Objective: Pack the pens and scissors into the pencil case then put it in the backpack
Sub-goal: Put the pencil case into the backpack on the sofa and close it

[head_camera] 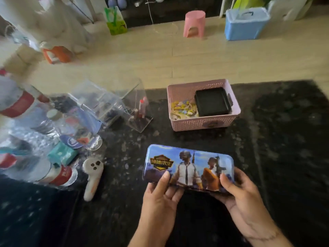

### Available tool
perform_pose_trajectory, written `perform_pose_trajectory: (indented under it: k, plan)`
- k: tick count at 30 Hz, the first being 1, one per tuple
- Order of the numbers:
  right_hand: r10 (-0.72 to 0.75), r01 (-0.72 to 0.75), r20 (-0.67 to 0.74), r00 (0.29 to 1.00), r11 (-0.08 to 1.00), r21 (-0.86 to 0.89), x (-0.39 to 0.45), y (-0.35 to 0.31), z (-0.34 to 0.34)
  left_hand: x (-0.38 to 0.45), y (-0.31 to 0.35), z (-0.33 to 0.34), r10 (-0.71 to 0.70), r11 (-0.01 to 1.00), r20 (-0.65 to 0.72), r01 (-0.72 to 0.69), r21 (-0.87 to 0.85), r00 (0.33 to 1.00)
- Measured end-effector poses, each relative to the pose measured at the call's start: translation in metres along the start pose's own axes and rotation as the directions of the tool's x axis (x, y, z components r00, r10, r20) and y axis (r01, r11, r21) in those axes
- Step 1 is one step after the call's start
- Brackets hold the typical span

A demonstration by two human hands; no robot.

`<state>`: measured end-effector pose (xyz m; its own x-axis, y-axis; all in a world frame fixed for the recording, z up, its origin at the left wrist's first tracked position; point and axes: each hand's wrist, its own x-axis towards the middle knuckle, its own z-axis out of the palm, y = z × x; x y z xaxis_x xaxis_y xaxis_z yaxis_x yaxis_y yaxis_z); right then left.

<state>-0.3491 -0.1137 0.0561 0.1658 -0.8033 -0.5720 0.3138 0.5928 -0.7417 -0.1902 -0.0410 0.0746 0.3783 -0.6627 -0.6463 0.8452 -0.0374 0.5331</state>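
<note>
A closed printed case (188,167), probably stiff, light and smooth, is held low at 6 o'clock above a dark table (284,139). Its near corners are pinched by the left hand (161,191) and right hand (236,191), thumbs on the lid. A pink basket (203,122) lies at 12 o'clock.

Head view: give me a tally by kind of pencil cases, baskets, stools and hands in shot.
pencil case: 1
pink basket: 1
pink stool: 1
Hands: 2, the left hand and the right hand, both holding the case
Total: 5
</note>
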Motion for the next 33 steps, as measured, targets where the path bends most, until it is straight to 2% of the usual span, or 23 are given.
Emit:
perform_pose_trajectory:
  k: [5,9,14,17,20,23,28,33]
  plan:
    - [0.071,-0.071,-0.051,0.996,0.997,0.010,-0.086,-0.114,-0.020,-0.102,0.023,0.089,-0.126,0.987,0.041,0.121,0.106,0.991]
    - [0.017,-0.016,-0.053,0.998,0.999,0.033,-0.175,-0.210,-0.043,-0.186,0.041,0.162,-0.240,0.942,0.165,0.189,0.276,0.957]
    - [-0.159,0.180,-0.194,0.968,0.979,0.093,-0.269,-0.286,-0.082,-0.254,0.041,0.252,-0.405,0.816,0.342,0.166,0.554,0.848]
    - [-0.257,0.326,-0.355,0.899,0.933,0.150,-0.328,-0.302,-0.102,-0.289,0.034,0.293,-0.545,0.705,0.423,0.122,0.699,0.724]
    - [-0.305,0.463,-0.524,0.795,0.863,0.201,-0.389,-0.298,-0.126,-0.324,0.012,0.320,-0.671,0.571,0.462,0.008,0.821,0.580]
    - [-0.312,0.586,-0.686,0.657,0.784,0.205,-0.456,-0.276,-0.153,-0.367,-0.028,0.335,-0.801,0.411,0.425,-0.128,0.903,0.423]
    - [-0.219,0.757,-0.918,0.330,0.642,0.118,-0.581,-0.207,-0.194,-0.475,-0.123,0.321,-0.956,0.218,0.264,-0.296,0.930,0.128]
    - [-0.048,0.863,-0.999,-0.010,0.505,-0.033,-0.696,-0.123,-0.209,-0.592,-0.210,0.262,-0.994,0.064,0.021,-0.420,0.905,-0.106]
